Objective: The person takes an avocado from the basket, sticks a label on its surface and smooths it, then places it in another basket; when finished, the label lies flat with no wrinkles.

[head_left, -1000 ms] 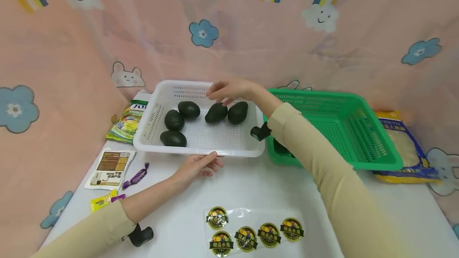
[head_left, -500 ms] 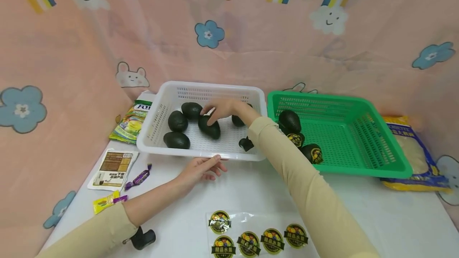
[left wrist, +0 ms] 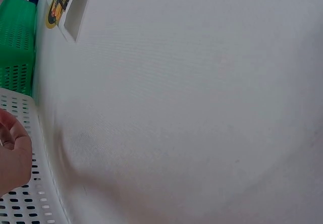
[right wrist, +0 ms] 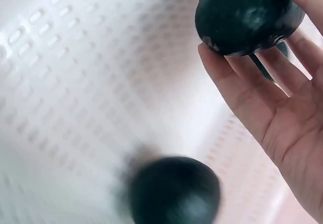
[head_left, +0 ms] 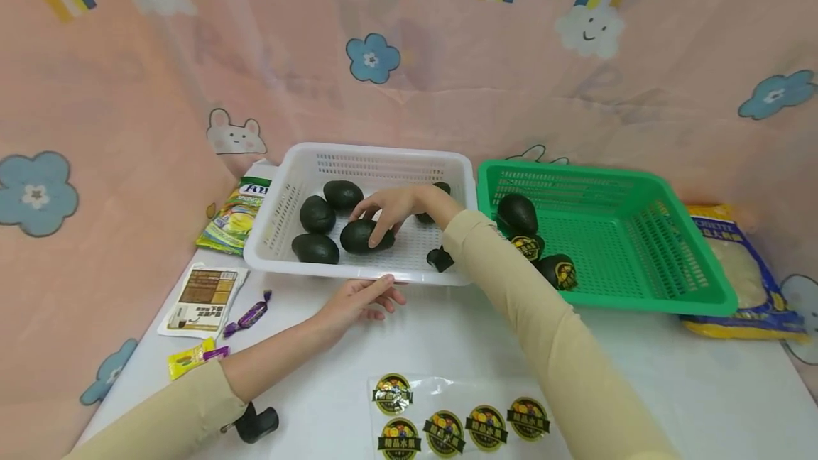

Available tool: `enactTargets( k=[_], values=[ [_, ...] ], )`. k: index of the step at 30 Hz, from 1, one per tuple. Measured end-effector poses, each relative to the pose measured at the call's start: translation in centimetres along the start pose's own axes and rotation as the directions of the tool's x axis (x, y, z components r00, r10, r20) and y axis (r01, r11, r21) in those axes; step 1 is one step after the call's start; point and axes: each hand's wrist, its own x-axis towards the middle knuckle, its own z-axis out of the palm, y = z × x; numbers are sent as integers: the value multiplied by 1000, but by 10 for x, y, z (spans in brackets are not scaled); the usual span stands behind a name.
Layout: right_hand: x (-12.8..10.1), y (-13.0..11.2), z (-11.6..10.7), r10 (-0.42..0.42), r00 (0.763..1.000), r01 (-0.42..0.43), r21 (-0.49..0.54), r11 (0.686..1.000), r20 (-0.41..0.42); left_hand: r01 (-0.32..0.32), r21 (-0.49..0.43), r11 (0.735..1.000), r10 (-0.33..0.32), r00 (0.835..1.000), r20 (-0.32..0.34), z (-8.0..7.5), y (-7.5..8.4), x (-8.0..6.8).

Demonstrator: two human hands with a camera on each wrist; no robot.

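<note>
In the head view, my right hand (head_left: 397, 209) reaches into the white basket (head_left: 377, 274) and grips a dark green avocado (head_left: 358, 236), thumb on the near side. The right wrist view shows its fingers around that avocado (right wrist: 247, 17). Several other avocados, such as the front left one (head_left: 315, 249), lie at the left of this basket. One more avocado (head_left: 441, 190) is partly hidden behind the right wrist. My left hand (head_left: 361, 304) rests at the basket's front rim, thumb along the edge and fingers loosely bent.
A green basket (head_left: 639, 304) at right holds avocados (head_left: 517, 214), some with round labels. A sheet of round stickers (head_left: 444, 434) lies in front. Snack packets (head_left: 204, 300) and candies (head_left: 248, 314) are at left, a yellow-blue bag (head_left: 728, 261) at far right.
My right hand has come down into the white basket, taken hold of an avocado and shifted it left and toward the front, turning it sideways. The left hand stays at the rim.
</note>
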Motion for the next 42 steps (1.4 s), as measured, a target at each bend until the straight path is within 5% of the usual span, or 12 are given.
enactTargets(
  k=[10, 20, 28, 34, 37, 39, 40, 42],
  values=[
    [-105, -16, -6, -225, 973, 224, -33, 974, -48, -1, 7, 1000, 1, 1000, 2, 1, 0, 0],
    [-211, 19, 80, -227, 973, 227, 18, 974, -35, -6, 2, 1000, 6, 1000, -22, 1, -1, 1],
    [-214, 71, 148, -193, 971, 181, -98, 979, -139, -5, -23, 1000, 4, 999, -35, 5, -3, 2],
    [-202, 89, 163, -199, 958, 179, -115, 977, -204, 31, -26, 999, -32, 999, -32, 5, 2, 0],
    [-200, 91, 165, -195, 958, 175, -110, 978, -210, 14, 97, 995, -15, 1000, 9, 9, 0, -8],
    [-199, 92, 165, -200, 956, 177, -119, 977, -214, -37, 263, 964, 23, 998, 58, 14, -5, -18],
    [-199, 92, 166, -202, 955, 178, -124, 976, -217, -76, 369, 926, 47, 995, 87, 17, -8, -24],
    [-199, 93, 166, -204, 953, 177, -136, 975, -225, -164, 570, 805, 98, 985, 144, 22, -15, -37]
  ],
)
